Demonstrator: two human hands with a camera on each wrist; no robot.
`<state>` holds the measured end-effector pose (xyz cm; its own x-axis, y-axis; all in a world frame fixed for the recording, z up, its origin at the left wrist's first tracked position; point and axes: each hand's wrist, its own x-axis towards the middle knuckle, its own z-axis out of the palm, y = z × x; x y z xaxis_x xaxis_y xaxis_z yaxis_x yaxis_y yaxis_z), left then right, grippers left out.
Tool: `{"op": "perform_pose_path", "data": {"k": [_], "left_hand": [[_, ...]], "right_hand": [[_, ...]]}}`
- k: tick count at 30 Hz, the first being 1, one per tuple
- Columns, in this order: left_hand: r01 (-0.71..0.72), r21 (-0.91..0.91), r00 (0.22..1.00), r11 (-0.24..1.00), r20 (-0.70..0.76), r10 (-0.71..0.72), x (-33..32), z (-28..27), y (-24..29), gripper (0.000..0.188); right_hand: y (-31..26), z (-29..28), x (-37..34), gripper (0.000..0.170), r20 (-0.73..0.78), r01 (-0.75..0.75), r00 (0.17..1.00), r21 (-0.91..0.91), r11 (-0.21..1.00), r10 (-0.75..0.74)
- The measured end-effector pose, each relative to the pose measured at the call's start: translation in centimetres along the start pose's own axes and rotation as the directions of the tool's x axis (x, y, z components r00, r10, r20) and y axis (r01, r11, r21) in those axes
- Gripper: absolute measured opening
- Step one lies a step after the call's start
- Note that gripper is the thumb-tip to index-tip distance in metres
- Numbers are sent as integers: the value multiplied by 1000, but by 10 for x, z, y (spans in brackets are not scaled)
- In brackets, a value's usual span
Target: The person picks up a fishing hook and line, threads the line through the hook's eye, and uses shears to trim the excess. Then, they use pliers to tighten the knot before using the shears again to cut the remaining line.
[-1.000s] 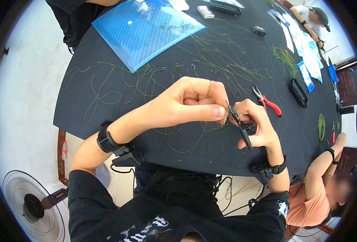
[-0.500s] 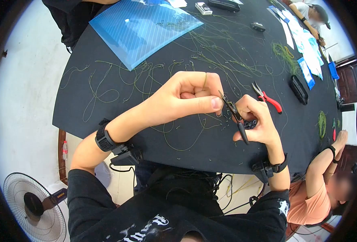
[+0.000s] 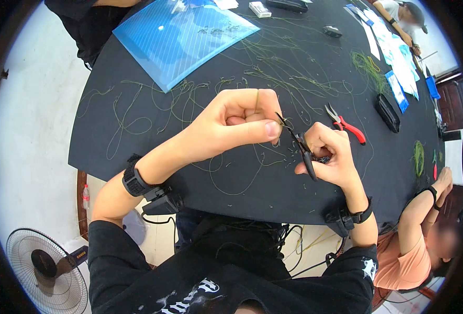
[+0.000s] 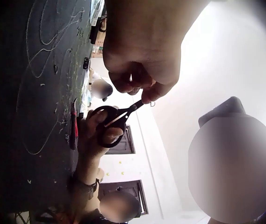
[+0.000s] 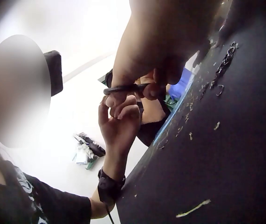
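Thumb and index finger of the left hand [image 3: 231, 123] pinch a tiny hook, whose curved end [image 4: 152, 103] pokes out below the fingertips in the left wrist view. A thin green line [image 3: 257, 100] is wrapped round the index finger. Black scissors [image 3: 305, 157] are gripped by the right hand [image 3: 333, 157], thumb and fingers through the handle loops. Their blades point at the left fingertips, at the pinched hook. From the right wrist, a scissor handle loop [image 5: 123, 88] shows in front of the left hand [image 5: 121, 126]; the blades are largely hidden there.
Tangled green lines [image 3: 294, 83] and a blue folder [image 3: 184, 44] lie beyond the hands. Red-handled pliers [image 3: 353, 132] and a black case [image 3: 387, 113] are at the right. Dark hooks [image 5: 224, 65] and line scraps lie beneath. Other people sit around the table.
Both hands have shifted left and a little away from the body in the head view, the left one more. The scissors moved with them, and their blades still meet the left fingertips.
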<state>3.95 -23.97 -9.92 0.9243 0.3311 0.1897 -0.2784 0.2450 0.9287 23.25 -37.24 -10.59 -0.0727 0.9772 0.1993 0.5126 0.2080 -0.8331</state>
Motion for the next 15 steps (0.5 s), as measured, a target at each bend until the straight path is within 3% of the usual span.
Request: {"op": "perform_pose_path", "data": {"k": [3,9,15], "left_hand": [[12,14,1000,1000,5,-12,-1,1,4,15],[30,18,998,999,62,-31,-4,1,3,15],[70,73,996,995,51,-73,-5,-1,5,13]], "right_hand": [[0,0,-1,24,11,-14,1000,19,1000,14],[-6,3,-1,28,217,-162,968,176,971,123],[-6,2,0,31,238,-118,968,156,981,79]]}}
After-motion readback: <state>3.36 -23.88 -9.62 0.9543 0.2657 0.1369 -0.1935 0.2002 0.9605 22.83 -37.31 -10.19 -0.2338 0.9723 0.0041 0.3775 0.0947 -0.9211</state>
